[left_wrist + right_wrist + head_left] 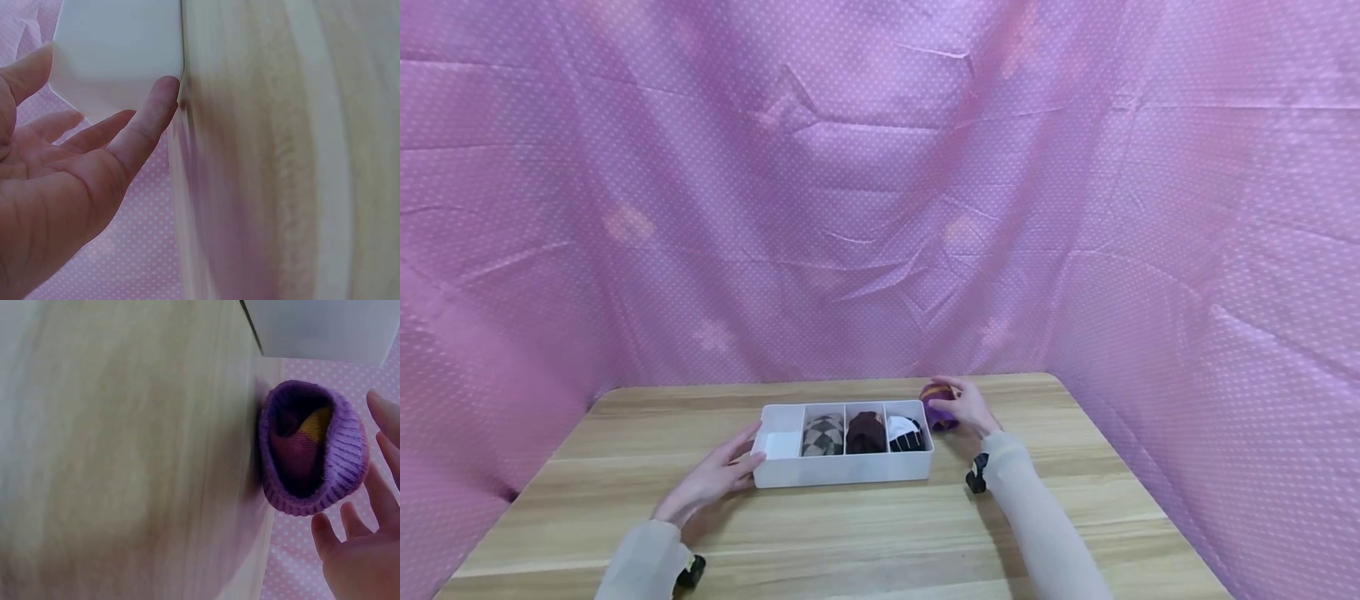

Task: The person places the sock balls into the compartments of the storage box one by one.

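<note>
A white divided box (842, 473) stands on the table. My left hand (718, 477) is at its left end; in the left wrist view the fingers (147, 125), fairly straight, touch the box's end wall (119, 44). Beyond the box's right end sits a rolled-up purple sock (946, 419) with maroon and yellow parts. My right hand (967, 408) spreads over and beside it. The right wrist view shows the sock's ribbed cuff (347, 450) facing the camera, its fingers (381, 494) loosely bent around the sock without a visible grip.
Inside the box, from left to right, are a bare compartment (782, 442), a checkered grey sock roll (823, 436), a dark brown one (866, 433) and a black-and-white one (905, 433). Pink dotted cloth (850, 208) hangs behind and beside the wooden table (850, 542).
</note>
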A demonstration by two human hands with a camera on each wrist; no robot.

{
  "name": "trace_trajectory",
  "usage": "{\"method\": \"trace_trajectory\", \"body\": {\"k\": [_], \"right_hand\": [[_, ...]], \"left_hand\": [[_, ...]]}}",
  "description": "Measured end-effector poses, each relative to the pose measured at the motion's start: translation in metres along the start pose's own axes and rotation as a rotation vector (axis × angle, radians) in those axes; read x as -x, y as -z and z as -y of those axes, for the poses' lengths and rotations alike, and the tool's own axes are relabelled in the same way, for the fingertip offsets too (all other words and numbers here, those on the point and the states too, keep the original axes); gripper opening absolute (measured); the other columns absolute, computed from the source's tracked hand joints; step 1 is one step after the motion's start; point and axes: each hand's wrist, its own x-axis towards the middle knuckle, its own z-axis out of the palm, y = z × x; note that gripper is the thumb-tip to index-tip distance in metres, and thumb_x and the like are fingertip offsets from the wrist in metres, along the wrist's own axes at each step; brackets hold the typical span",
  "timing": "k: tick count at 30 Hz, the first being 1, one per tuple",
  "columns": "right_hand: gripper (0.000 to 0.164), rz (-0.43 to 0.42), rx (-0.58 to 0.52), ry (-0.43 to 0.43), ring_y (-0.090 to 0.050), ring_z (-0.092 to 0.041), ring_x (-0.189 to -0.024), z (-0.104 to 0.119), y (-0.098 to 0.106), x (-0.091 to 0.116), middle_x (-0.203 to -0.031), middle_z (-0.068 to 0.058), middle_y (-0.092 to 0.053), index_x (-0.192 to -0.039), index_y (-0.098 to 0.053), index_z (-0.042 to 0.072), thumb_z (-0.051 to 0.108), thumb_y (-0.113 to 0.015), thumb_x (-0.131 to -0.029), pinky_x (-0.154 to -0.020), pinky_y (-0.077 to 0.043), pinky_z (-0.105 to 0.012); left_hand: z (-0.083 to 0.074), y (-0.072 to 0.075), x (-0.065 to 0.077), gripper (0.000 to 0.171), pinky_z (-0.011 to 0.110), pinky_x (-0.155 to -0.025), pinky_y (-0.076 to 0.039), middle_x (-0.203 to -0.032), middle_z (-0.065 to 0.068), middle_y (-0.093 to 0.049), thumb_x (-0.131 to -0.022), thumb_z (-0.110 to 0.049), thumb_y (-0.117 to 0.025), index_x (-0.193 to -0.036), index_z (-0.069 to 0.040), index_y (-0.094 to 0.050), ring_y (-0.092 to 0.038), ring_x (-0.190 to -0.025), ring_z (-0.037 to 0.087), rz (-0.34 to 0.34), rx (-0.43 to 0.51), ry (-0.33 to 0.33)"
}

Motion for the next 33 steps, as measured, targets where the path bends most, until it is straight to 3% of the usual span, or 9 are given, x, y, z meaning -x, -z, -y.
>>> {"method": "trace_trajectory", "body": {"k": [4,10,17,24,30,33], "right_hand": [[0.052,0.031,-0.01,0.009,-0.056,-0.038,-0.118,-0.002,-0.001,-0.001,-0.132,-0.022,-0.059,-0.132,-0.06,0.002,0.003,-0.075,-0.082,-0.098,-0.053,-0.041],[0.044,0.047,-0.001,0.013,-0.062,-0.032,-0.11,-0.003,-0.001,0.0,-0.121,-0.021,-0.066,-0.125,-0.065,0.004,0.0,-0.074,-0.082,-0.095,-0.055,-0.036],[0.052,0.061,0.023,-0.025,-0.062,-0.033,-0.108,-0.008,0.002,0.004,-0.123,-0.022,-0.064,-0.13,-0.06,0.004,0.002,-0.076,-0.08,-0.09,-0.059,-0.039],[0.054,0.113,-0.055,-0.066,-0.064,-0.032,-0.104,-0.012,0.003,0.003,-0.122,-0.026,-0.062,-0.13,-0.057,-0.001,0.0,-0.076,-0.08,-0.083,-0.062,-0.04],[0.052,0.062,0.036,-0.042,-0.062,-0.033,-0.108,-0.015,0.001,0.005,-0.122,-0.023,-0.064,-0.128,-0.059,0.001,0.005,-0.078,-0.08,-0.092,-0.057,-0.043],[0.053,0.057,0.028,-0.048,-0.062,-0.033,-0.107,-0.015,0.001,0.008,-0.122,-0.023,-0.063,-0.129,-0.058,0.001,0.006,-0.078,-0.08,-0.091,-0.058,-0.044]], "left_hand": [[-0.001,-0.001,0.0,0.075,0.048,-0.104,-0.049,-0.155,0.038,-0.012,-0.102,-0.02,-0.053,-0.157,-0.004,-0.004,-0.044,-0.131,0.048,0.002,-0.002,-0.007],[-0.001,0.0,-0.002,0.075,0.048,-0.104,-0.05,-0.155,0.038,-0.013,-0.102,-0.022,-0.052,-0.157,-0.005,-0.004,-0.045,-0.131,0.049,0.008,-0.019,-0.01],[-0.001,0.001,0.0,0.075,0.047,-0.104,-0.05,-0.156,0.037,-0.014,-0.102,-0.024,-0.053,-0.158,-0.007,-0.006,-0.044,-0.132,0.048,0.005,-0.018,0.004],[-0.001,0.002,-0.002,0.075,0.048,-0.103,-0.05,-0.155,0.038,-0.013,-0.102,-0.022,-0.052,-0.157,-0.005,-0.005,-0.044,-0.132,0.049,0.004,-0.031,-0.001],[0.0,0.005,-0.005,0.076,0.047,-0.102,-0.052,-0.154,0.039,-0.012,-0.102,-0.023,-0.052,-0.157,-0.004,-0.004,-0.046,-0.13,0.047,0.018,-0.029,-0.012],[0.001,0.007,-0.007,0.075,0.046,-0.101,-0.052,-0.154,0.039,-0.014,-0.102,-0.022,-0.052,-0.157,-0.004,-0.004,-0.048,-0.129,0.045,0.017,-0.028,-0.016]]}}
